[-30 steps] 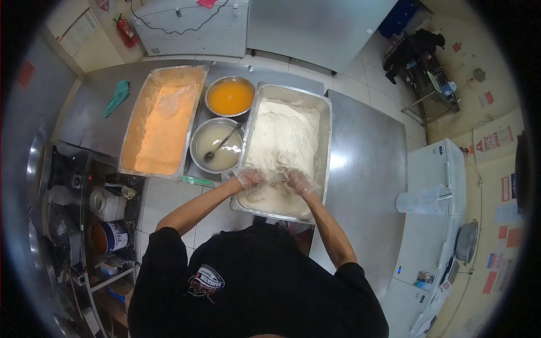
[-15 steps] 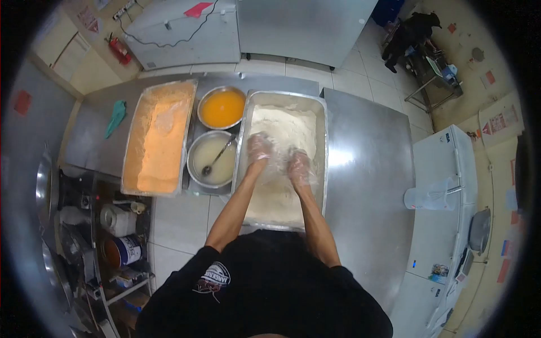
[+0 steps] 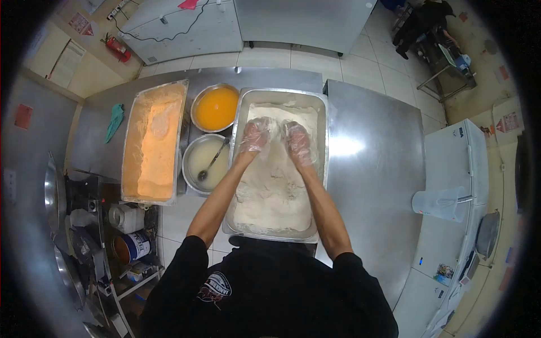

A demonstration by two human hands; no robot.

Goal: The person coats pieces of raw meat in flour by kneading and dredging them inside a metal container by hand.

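Observation:
Both my hands wear clear plastic gloves and work in pale flour (image 3: 270,211) inside a deep metal tray (image 3: 323,169). My left hand (image 3: 256,137) is near the tray's left wall, fingers pointing forward and loosely bent into the flour. Beside it, a little apart, my right hand (image 3: 298,142) lies in the flour with its fingers forward and slightly bent. The fingertips of both hands are partly hidden by flour and crinkled plastic. No tool shows in either hand. Between the wrists the flour is lumpy and disturbed.
On the left stands a tray of orange powder (image 3: 155,169) with a clear plastic piece on it. Between the trays are a bowl of orange liquid (image 3: 217,107) and a bowl of cloudy liquid (image 3: 197,160) with a ladle (image 3: 211,163). A person (image 3: 422,25) stands far right.
Both hands have moved forward toward the tray's far end. More of the flour nearer my body shows now, heaped and rough. The view has shifted slightly.

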